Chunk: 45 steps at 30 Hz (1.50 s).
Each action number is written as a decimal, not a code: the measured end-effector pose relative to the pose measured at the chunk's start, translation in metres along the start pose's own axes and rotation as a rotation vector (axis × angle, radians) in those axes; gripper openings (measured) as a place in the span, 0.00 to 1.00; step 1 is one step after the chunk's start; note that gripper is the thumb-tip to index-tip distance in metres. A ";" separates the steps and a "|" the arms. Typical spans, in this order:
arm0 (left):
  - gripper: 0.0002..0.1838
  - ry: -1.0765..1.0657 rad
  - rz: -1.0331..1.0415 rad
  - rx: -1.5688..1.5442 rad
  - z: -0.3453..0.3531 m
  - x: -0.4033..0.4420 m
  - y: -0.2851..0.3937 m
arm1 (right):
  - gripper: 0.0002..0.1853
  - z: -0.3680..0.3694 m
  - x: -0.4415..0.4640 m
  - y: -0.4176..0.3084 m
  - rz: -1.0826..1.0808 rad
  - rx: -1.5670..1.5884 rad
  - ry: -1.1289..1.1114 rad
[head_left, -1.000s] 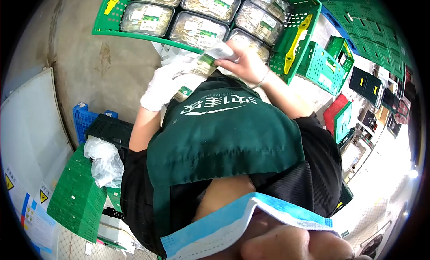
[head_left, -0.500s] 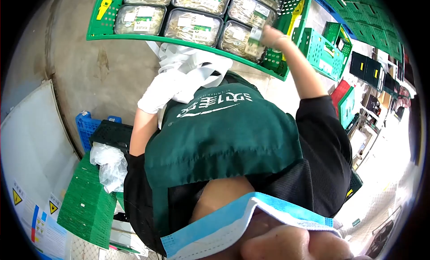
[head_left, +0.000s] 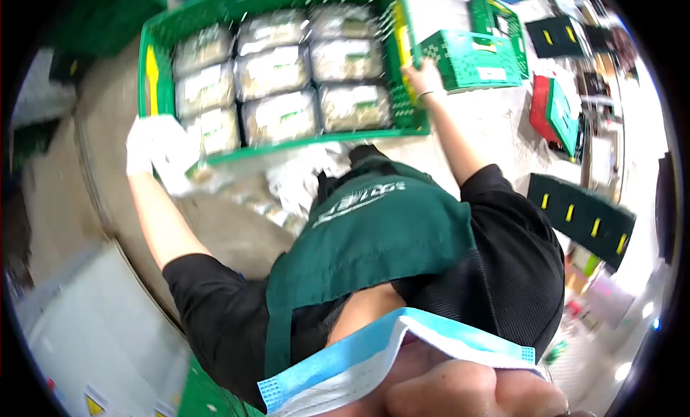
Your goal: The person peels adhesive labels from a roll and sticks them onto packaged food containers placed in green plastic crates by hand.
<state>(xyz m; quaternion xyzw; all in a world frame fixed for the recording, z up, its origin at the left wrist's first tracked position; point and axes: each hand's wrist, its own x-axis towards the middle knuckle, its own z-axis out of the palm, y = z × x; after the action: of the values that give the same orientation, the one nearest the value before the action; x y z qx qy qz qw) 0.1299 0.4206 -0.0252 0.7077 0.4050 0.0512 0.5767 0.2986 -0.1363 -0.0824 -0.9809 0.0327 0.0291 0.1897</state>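
A green crate (head_left: 287, 144) with yellow handles holds several clear-topped, dark-edged trays (head_left: 273, 72) of pale food in rows, labels on top. My left hand (head_left: 159, 147), in a white glove, is at the crate's near left corner; a labelled strip (head_left: 269, 214) trails from it towards the apron. Blur hides how its fingers sit. On the right, my bare right hand (head_left: 424, 78) is closed around the crate's yellow handle side. White strips (head_left: 305, 176) hang between the crate and the green apron (head_left: 374, 237).
Green crates (head_left: 480, 61) stand to the right. Past them are a red and green crate (head_left: 553, 115) and black crates with yellow handles (head_left: 582, 217). A pale panel (head_left: 108, 331) is at the lower left.
My right hand has gone from a tray's label to the crate's right side. My gloved left hand has moved out left to the crate's corner. The view has turned, and the crate shows further left.
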 end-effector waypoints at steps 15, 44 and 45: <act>0.08 0.115 -0.151 -0.177 0.200 -0.097 0.110 | 0.21 -0.128 0.151 0.141 0.022 0.247 -0.418; 0.12 0.083 0.468 -0.288 0.402 -0.268 0.152 | 0.15 -0.149 0.023 -0.026 -0.581 0.953 -1.492; 0.15 0.233 0.535 -0.138 0.392 -0.293 0.158 | 0.15 -0.152 0.032 -0.038 -0.688 0.688 -1.536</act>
<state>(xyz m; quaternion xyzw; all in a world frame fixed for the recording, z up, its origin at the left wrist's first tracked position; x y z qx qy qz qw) 0.2275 -0.0689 0.0971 0.7378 0.2632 0.3093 0.5391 0.3404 -0.1594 0.0698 -0.5365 -0.3906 0.6052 0.4397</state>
